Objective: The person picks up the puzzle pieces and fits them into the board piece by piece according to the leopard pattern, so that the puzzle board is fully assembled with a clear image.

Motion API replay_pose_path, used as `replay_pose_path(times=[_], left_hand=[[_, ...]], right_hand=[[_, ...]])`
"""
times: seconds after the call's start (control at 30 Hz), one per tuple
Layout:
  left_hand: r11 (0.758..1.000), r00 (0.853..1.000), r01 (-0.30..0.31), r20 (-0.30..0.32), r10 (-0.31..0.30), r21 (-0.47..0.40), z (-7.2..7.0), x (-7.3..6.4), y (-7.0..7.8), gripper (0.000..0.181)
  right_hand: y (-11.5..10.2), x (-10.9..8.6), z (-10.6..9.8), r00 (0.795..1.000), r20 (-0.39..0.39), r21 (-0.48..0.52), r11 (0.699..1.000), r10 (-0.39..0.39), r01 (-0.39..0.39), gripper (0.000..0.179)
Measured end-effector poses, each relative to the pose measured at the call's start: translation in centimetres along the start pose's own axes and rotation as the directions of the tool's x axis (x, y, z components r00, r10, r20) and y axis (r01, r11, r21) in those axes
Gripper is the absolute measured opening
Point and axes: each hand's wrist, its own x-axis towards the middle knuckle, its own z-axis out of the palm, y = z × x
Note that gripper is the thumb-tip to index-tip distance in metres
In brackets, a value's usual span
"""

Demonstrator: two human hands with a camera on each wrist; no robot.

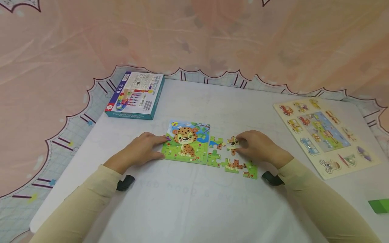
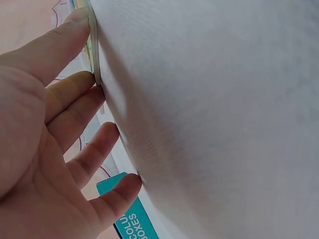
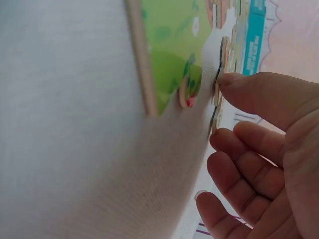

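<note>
A square leopard picture puzzle board [image 1: 186, 141] lies flat on the white table. My left hand [image 1: 141, 148] rests at its left edge, thumb and fingertips touching the rim; in the left wrist view the fingers [image 2: 75, 117] are spread and fairly straight. Between thumb and index finger my right hand [image 1: 258, 148] pinches a puzzle piece [image 1: 232, 143] with the leopard's face, at or just above the table. Around it lie loose pieces: a blue one [image 1: 215, 143], a green one [image 1: 213, 159], a leopard-body one [image 1: 233, 166] and a green corner one [image 1: 251, 170], partly near the right hand.
A toy box [image 1: 136, 96] with a teal side lies at the back left. On the right is a cream picture board [image 1: 313, 165] with vehicle and toy pictures. A green block [image 1: 378, 206] sits at the right edge. Patterned cloth [image 1: 194, 40] hangs behind the table.
</note>
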Motion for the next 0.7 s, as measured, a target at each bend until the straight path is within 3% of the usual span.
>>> replay_pose_path(times=[0.2, 0.43, 0.7], left_hand=[[1.0, 1.0, 0.003, 0.004, -0.003, 0.005, 0.0, 0.1, 0.0, 0.065], [1.0, 1.0, 0.007, 0.005, -0.007, 0.004, -0.2, 0.0, 0.2, 0.065], [1.0, 1.0, 0.011, 0.008, -0.011, -0.002, -0.2, -0.1, 0.3, 0.065]], right_hand=[[-0.1, 0.0, -0.5, 1.0, -0.014, 0.026, 1.0, 0.002, -0.002, 0.047], [-1.3, 0.5, -1.0, 0.992, -0.07, -0.002, 0.994, -0.11, 0.11, 0.044], [-3.1, 1.7, -0.6, 0.98, -0.072, -0.016, 0.983, -0.184, 0.183, 0.041]])
